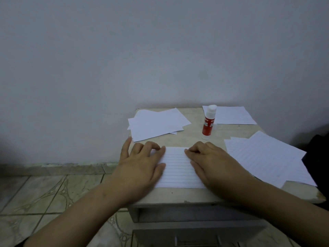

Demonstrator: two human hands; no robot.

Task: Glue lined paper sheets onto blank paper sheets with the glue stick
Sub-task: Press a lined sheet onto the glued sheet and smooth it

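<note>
A lined paper sheet (178,168) lies flat near the front of the small table (192,139). My left hand (140,164) rests palm down on its left side, fingers spread. My right hand (211,163) presses flat on its right side. Both hands hold nothing. A red glue stick (208,122) with a white cap stands upright behind the sheet. Blank sheets (156,123) lie stacked loosely at the back left. A pile of lined sheets (270,157) lies at the right.
A further lined sheet (233,115) lies at the back right by the wall. The table's left edge drops to a tiled floor (44,198). A dark object (316,154) sits at the far right. A drawer front (195,214) shows below the tabletop.
</note>
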